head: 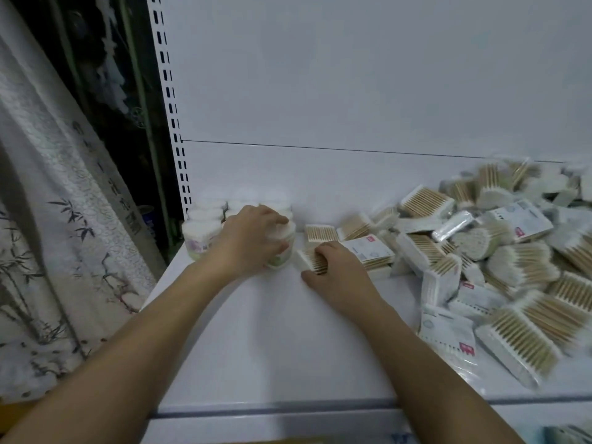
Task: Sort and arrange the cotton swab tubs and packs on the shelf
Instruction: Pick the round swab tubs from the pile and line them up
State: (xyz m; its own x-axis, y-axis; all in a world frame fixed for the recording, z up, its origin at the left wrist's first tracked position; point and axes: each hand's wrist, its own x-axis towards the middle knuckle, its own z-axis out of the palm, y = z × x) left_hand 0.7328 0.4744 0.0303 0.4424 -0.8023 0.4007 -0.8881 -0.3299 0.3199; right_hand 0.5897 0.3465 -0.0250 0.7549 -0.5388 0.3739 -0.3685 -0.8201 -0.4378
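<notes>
At the far left a patterned curtain (48,219) is hanging beside the shelf (256,331), and a slotted white upright (173,123) is standing at the shelf's back left corner. In that corner a group of cotton swab tubs (205,219) is standing close together; the back ones are blurring into the white wall, so I cannot count them.

The left hand (250,241) is lying over the front tub (283,248) from the left side. Its fingers are curling around the tub's top and wall, close together, and the tub's label is mostly hidden under them.

Just right of this tub, the right hand (333,270) is pressing down on a small pack (312,259) of wooden swabs. The fingers are bending over the pack's top, the thumb is lying flat on the shelf at its near side.

Along the right edge of the shelf a loose heap of swab packs (496,251) is lying, overlapping each other. The farthest ones are blurry, and the heap is being cut off by the right edge of the view.
</notes>
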